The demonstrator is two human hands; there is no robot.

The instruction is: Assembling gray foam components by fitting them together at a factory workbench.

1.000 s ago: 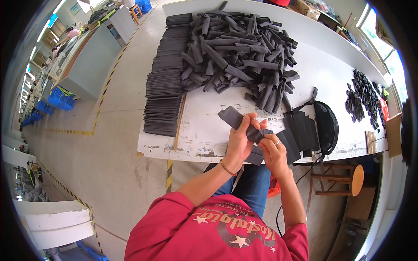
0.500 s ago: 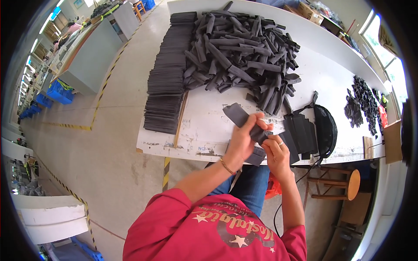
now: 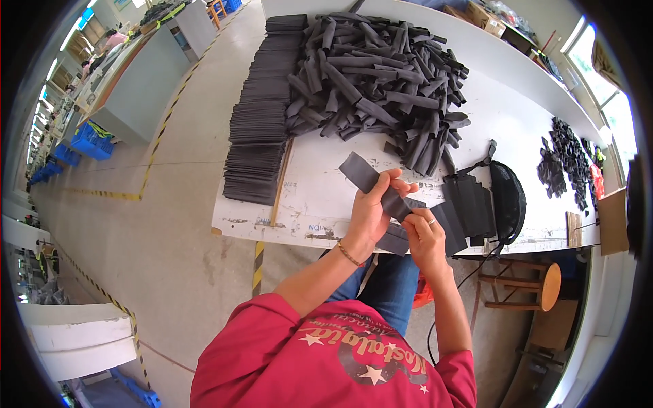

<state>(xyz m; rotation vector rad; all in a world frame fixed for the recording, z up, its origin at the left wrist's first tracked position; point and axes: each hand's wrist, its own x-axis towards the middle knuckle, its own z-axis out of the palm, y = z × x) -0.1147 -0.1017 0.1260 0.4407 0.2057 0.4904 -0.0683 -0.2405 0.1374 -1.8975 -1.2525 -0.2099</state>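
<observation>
My left hand and my right hand both grip a flat dark grey fabric strip just above the near edge of the white table. The strip's free end slants up to the left. More flat dark pieces lie under and to the right of my hands. A big heap of curled dark grey strips covers the middle of the table. Along its left edge run neat stacks of flattened strips.
A black bag lies at the right of my hands. Small black parts are piled further right by a cardboard box. A wooden stool stands below the table. Grey workbenches and blue crates lie across the aisle.
My hands have stayed on the strip and shifted it slightly; the camera view has tipped a little. Nothing was set down or picked up.
</observation>
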